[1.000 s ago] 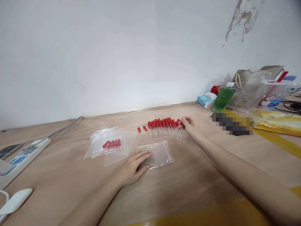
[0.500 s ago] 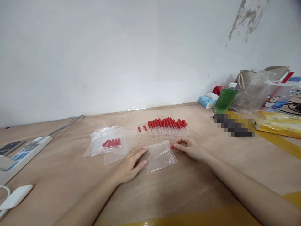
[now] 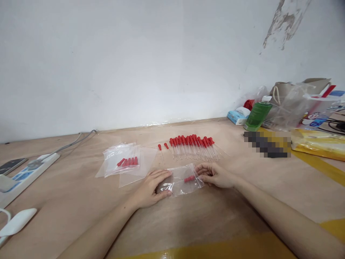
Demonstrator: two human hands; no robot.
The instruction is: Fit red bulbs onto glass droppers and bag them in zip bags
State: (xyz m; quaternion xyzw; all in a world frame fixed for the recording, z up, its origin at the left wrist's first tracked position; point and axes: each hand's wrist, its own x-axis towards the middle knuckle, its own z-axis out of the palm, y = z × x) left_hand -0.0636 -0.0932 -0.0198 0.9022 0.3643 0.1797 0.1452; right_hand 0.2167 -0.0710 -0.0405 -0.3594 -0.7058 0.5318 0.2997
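Note:
A clear plastic zip bag [image 3: 178, 187] lies on the table between my hands, its film bulged and creased. Inside it rests a dropper with a red bulb [image 3: 189, 178], its thin stem pointing left. My left hand [image 3: 152, 189] holds the bag's left end, thumb at the near side and fingers at the far side. At the right end, my right hand [image 3: 214, 175] has its bent fingers and thumb closed on the bag's edge. Just beyond lies a row of red-bulbed droppers [image 3: 192, 142], with two single droppers [image 3: 160, 147] left of it.
Left of my hands lies a stack of clear bags [image 3: 110, 163] holding several red-bulbed droppers. A power strip [image 3: 29, 176] and a white plug [image 3: 21, 221] sit far left. At the right stand a green bottle [image 3: 258, 113], a tissue pack [image 3: 238, 117] and plastic bags [image 3: 285, 104].
The dropper's red bulb has moved left, from the bag's right edge to inside it. My right hand has gone from the bulb to the bag's edge. The bag now bulges more.

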